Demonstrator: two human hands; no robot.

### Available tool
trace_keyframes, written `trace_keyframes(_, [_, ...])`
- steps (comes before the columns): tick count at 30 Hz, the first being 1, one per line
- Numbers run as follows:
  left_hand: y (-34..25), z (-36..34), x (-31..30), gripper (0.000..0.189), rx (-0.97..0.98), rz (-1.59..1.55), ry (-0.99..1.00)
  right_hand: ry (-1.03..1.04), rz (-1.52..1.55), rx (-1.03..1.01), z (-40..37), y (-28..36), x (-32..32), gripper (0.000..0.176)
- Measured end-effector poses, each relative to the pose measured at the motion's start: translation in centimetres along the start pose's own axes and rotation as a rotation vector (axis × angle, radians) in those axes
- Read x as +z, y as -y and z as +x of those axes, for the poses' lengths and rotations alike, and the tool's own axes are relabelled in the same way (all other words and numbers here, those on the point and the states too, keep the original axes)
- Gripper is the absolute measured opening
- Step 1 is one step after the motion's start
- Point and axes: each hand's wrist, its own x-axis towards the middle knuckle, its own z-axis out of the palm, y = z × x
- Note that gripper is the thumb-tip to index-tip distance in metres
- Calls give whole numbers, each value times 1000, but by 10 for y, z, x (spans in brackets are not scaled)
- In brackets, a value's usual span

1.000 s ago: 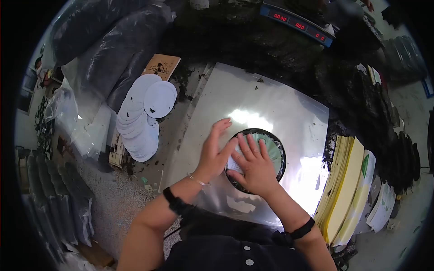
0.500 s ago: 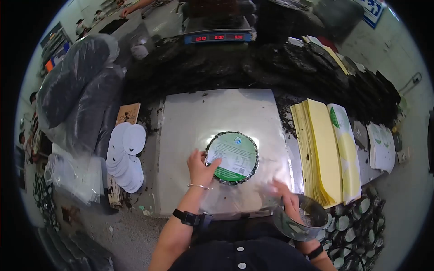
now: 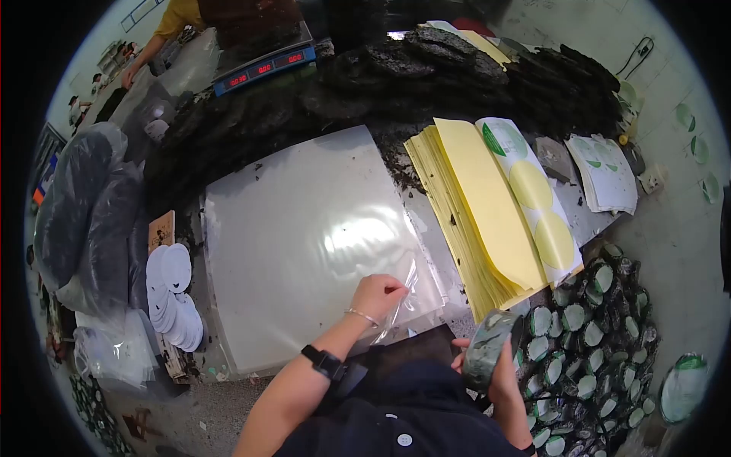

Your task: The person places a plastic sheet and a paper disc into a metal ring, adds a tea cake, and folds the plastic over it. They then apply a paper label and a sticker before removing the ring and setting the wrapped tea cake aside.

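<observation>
My left hand [image 3: 378, 295] pinches clear plastic film [image 3: 405, 293] near the front right corner of the pale plastic-covered board [image 3: 289, 228]. Creases run down from the pinched film towards the board's front edge. Lower right, close to my body, my right hand [image 3: 502, 373] is closed round a round metal ring [image 3: 487, 346], which is turned on its side. Yellow-backed sheets [image 3: 487, 221] lie beside the board, with a strip of round green and yellow labels [image 3: 533, 198] on top of them.
Dark leafy sheets [image 3: 343, 84] are heaped behind the board, near a scale [image 3: 264, 71]. White paper discs [image 3: 171, 297] and black-filled bags [image 3: 91, 206] lie left. Several round packs [image 3: 586, 335] are piled lower right; a green-labelled disc [image 3: 684, 387] shows farther right. Another person's arm [image 3: 148, 53] reaches in.
The green-labelled round pack is gone from the board. My left hand has moved right, from the pack to the film. The ring is now gripped and tilted. The view has turned right.
</observation>
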Motion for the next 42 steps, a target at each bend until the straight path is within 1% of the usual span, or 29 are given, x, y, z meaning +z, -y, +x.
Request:
trace_keyframes(2, [7, -7, -8, 26, 48, -107, -8, 47, 234, 17, 8, 22, 2, 113])
trace_keyframes(4, [7, -17, -12, 18, 81, -217, -4, 81, 215, 28, 18, 37, 3, 113])
trace_keyframes(6, [-2, -13, -15, 7, -122, -481, -236, 72, 99, -17, 18, 65, 20, 116])
trace_keyframes(7, [-2, -12, -20, 7, -125, -484, -235, 20, 107, -81, 18, 75, 29, 117])
trace_keyframes(9, [5, -11, -34, 9, -77, -484, -453, 39, 18, -175, 19, 102, 39, 117])
trace_keyframes(10, [25, -10, -31, 4, -7, -331, -362, 23, 18, -173, 27, 107, 41, 117])
trace_keyframes(11, [5, -13, -26, 4, -14, -342, -343, 38, -18, -153, 32, 112, 43, 118])
trace_keyframes(13, [-38, -20, -3, 8, 349, 329, -237, 26, -46, -127, 45, 124, 54, 115])
trace_keyframes(15, [-15, -7, 14, 16, 250, 413, -159, 86, -25, -313, 61, 151, 67, 109])
trace_keyframes(16, [-5, -4, 5, 16, 174, 252, -57, 78, -32, -304, 67, 167, 73, 109])
trace_keyframes(17, [2, -5, -2, 17, 95, 94, 46, 86, 88, -420, 71, 182, 80, 99])
trace_keyframes(19, [6, -8, -16, 16, 177, 64, 61, 97, 209, -533, 94, 201, 92, 89])
trace_keyframes(21, [8, -7, -27, 16, 257, 38, 65, -197, -291, -706, 123, 213, 110, 72])
trace_keyframes(22, [8, -6, -29, 15, 266, 14, 67, -149, -408, -737, 136, 212, 123, 57])
trace_keyframes(24, [15, -5, -40, 15, 263, -14, 60, -151, -758, -781, 163, 194, 148, 45])
trace_keyframes(26, [33, 0, -64, 15, -300, -568, 124, -117, -1234, -769, 176, 182, 175, 34])
trace_keyframes(27, [60, 1, -102, 24, -255, -683, 23, -102, -1497, -729, 181, 175, 187, 29])
trace_keyframes(28, [65, 4, -154, 27, -401, -1259, -167, 12, -1587, -672, 180, 167, 209, 23])
trace_keyframes(29, [71, 9, -221, 31, -396, -1450, -174, 134, -1672, -618, 175, 154, 232, 19])
trace_keyframes(30, [69, 7, -294, 30, -101, -1539, 60, 305, -1773, -533, 177, 126, 245, 25])
trace_keyframes(32, [-64, 1, -329, 20, -100, -1362, -23, 529, -1874, -488, 198, 69, 268, 32])
trace_keyframes(34, [-98, 11, -299, 13, 24, -816, -4, 721, -1859, -455, 214, 33, 294, 33])
trace_keyframes(35, [-117, 10, -274, 11, -10, -625, 173, 753, -1860, -499, 205, 26, 299, 33])
trace_keyframes(37, [-85, 9, -183, 18, 122, -329, 177, 732, -1715, -774, 166, 4, 277, 36])
trace_keyframes(38, [-69, 2, -142, 19, 9, -364, 194, 716, -1632, -896, 146, -7, 258, 38])
trace_keyframes(39, [-42, -3, -104, 21, -54, -385, 187, 924, -1662, -767, 137, -11, 244, 37])
trace_keyframes(40, [-8, -3, -70, 20, -89, -182, 228, 1124, -1674, -610, 129, -15, 230, 37])
trace_keyframes(41, [3, -12, -63, 20, -88, -169, 212, 1510, -1729, -138, 128, -16, 221, 35])
trace_keyframes(42, [11, -23, -60, 30, 114, -192, 134, 1510, -1726, -154, 133, -7, 217, 35])
